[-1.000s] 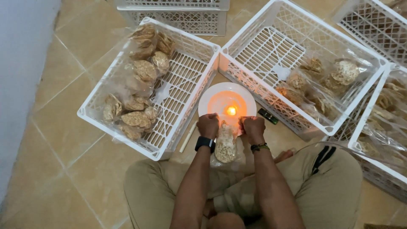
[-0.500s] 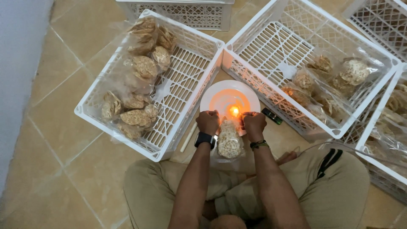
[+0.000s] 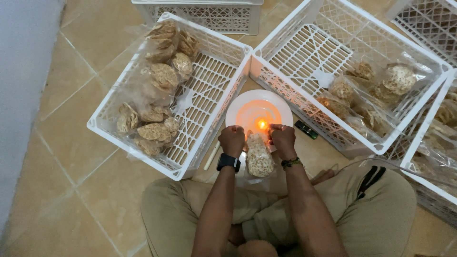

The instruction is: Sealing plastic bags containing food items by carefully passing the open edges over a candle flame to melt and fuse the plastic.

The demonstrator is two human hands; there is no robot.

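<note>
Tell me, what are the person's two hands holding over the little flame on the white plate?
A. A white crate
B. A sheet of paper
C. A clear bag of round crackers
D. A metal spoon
C. The left hand and right hand pinch the top of a clear bag of round crackers right by the flame on the white plate.

Clear bag of round crackers (image 3: 260, 159), upright, top edge at candle flame (image 3: 261, 124)
</note>
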